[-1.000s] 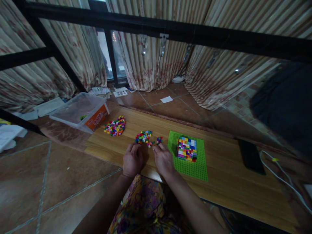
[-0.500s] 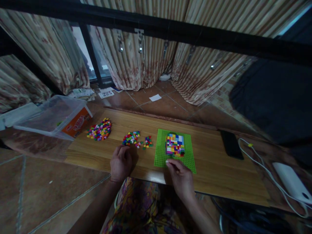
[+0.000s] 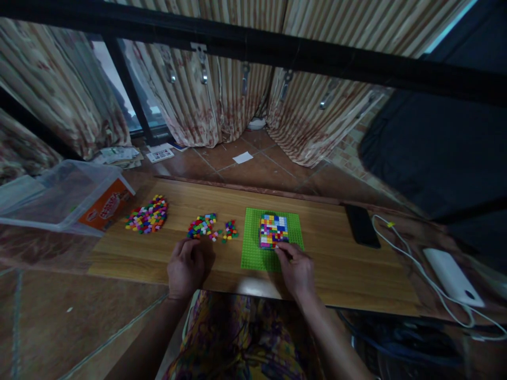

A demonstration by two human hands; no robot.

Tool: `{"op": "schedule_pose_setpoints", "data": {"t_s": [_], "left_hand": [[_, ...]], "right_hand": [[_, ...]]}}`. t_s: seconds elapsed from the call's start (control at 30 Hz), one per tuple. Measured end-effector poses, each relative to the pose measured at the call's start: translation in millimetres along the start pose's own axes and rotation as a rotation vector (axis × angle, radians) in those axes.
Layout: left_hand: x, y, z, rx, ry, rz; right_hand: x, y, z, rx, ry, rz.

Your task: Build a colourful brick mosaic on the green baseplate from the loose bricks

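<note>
A green baseplate [image 3: 253,256] lies on a low wooden board [image 3: 336,264], and a block of many-coloured small bricks [image 3: 272,230] is built on it. My right hand [image 3: 296,270] rests on the plate's near right corner, fingertips pinched at the block's front edge; whether they hold a brick I cannot tell. My left hand [image 3: 185,266] lies on the board with fingers curled, just below a small heap of loose bricks [image 3: 203,226]. A tiny cluster of bricks [image 3: 229,231] sits between that heap and the plate. A larger pile of bricks [image 3: 147,215] lies further left.
A clear plastic tub [image 3: 63,198] with an orange label stands at the left end. A black phone [image 3: 361,226] lies right of the plate, with a white cable [image 3: 412,261] and a white power bank [image 3: 451,275] beyond. Curtains and a black bar frame stand behind.
My right hand has moved from the loose bricks to the right, onto the green plate and up to the brick block. My left hand stayed by the small heap. The view swung right.
</note>
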State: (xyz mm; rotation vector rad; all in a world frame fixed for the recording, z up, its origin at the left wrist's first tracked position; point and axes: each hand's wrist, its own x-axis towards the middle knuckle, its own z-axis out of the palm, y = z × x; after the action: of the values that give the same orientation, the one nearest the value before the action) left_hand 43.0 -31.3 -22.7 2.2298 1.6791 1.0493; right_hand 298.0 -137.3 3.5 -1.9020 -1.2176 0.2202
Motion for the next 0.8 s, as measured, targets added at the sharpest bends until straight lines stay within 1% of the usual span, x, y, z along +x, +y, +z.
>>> {"op": "schedule_pose_setpoints", "data": {"t_s": [0.1,0.2,0.3,0.5,0.8], "left_hand": [[0.4,1.3,-0.9,-0.016,0.001,-0.002],[0.7,2.9,-2.0,-0.027,0.001,-0.008],[0.6,3.0,-2.2,-0.026,-0.001,-0.015],[-0.2,2.0,-1.2,-0.024,-0.012,-0.012],[-0.6,3.3,-2.3,-0.011,-0.015,-0.016]], "right_hand": [[0.4,-0.4,2.0,-0.017,0.032,0.006],[-0.1,1.9,2.7,0.018,0.058,0.033],[-1.5,4.6,1.5,0.044,0.050,0.042],[-2.9,4.7,1.4,0.021,0.027,0.084],[-2.1,-1.8,2.1,-0.001,0.038,0.032]]}}
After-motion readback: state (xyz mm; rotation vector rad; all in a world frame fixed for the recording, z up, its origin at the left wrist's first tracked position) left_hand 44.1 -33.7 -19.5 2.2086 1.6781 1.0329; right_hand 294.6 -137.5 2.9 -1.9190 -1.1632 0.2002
